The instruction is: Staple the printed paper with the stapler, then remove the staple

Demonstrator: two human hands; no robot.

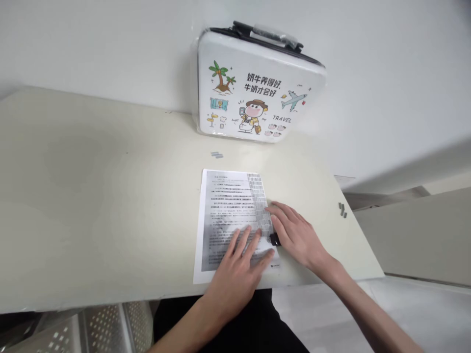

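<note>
White printed paper sheet (221,215), flat beneath the left hand (239,264): palm down, fingers spread and nearly straight, gripping nothing, thumb stretched out to the right. Angled inward from the right forearm, right hand (296,238) with back uppermost, fingers close together and slightly bent, tips at the right edge of a grey segmented strip (257,196). Just below its thumb, a small black object (274,239); gripped or merely touched, impossible to tell.

Sheet near the front edge of the pale table (110,206), slightly skewed. Dense dark lines of text on grey shading, white margins at left and bottom. Along the right side, the strip in little pale rectangles; printed or laid on top, unclear. Beyond the far edge, small grey pieces (217,155). Farther back, upright, a white case (235,54) with cartoon prints and black handle.
</note>
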